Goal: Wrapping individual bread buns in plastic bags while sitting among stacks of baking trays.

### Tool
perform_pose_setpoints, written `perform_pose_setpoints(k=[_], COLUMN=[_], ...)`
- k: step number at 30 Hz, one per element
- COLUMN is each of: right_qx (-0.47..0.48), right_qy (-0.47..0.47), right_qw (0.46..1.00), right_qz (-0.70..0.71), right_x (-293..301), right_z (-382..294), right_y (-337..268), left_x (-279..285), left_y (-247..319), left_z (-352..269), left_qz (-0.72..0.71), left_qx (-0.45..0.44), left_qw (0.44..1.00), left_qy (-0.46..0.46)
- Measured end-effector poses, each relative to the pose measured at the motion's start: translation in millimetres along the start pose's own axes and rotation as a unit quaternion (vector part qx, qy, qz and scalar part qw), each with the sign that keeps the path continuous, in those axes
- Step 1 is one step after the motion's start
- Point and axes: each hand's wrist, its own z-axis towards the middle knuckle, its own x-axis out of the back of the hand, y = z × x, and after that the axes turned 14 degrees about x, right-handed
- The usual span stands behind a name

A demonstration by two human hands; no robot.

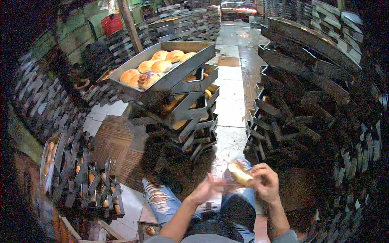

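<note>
My right hand point(266, 182) pinches a pale golden bread bun point(237, 173) at its right end, above my lap. The bun is blurred, and whether it has a wrapper around it cannot be made out. To its left is my left hand point(204, 189), thumb raised and fingers stretched towards the bun. Its fingertips are smeared by motion, so contact with the bun is unclear. Ahead stands a metal baking tray point(185, 71) on top of a crisscross stack of trays. Several round buns point(161, 66) lie in it, and one dark-topped bun point(149, 79) sits at its near corner.
Tall stacks of dark trays point(316, 45) rise on the right. A lower tray stack point(71, 173) with buns stands at left. White floor tiles point(231, 91) run between stacks. A wooden pole point(130, 25), a red crate point(111, 25) and a dim person point(80, 80) are farther back.
</note>
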Motion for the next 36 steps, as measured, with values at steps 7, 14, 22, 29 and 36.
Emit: perform_pose_setpoints(k=[7, 14, 22, 29, 36], right_qx=[-0.262, -0.188, -0.291, -0.226, -0.345], right_qy=[0.214, 0.238, 0.238, 0.122, 0.184], right_qw=[0.937, 0.95, 0.927, 0.964, 0.917], right_qz=[0.082, -0.074, -0.018, -0.073, -0.075], right_x=[-21, -19, 7, 14, -10], right_z=[-62, -57, -29, -41, -25], right_y=[30, 20, 9, -10, 26], left_x=[-34, -53, -33, -39, -36], left_y=[-19, -32, 11, 12, 10], left_z=[42, 44, 37, 19, 57], left_qz=[0.258, 0.329, 0.206, 0.209, 0.31], left_qx=[-0.243, -0.264, -0.273, -0.215, -0.317], left_qw=[0.895, 0.833, 0.87, 0.906, 0.81], left_qy=[0.27, 0.359, 0.355, 0.298, 0.385])
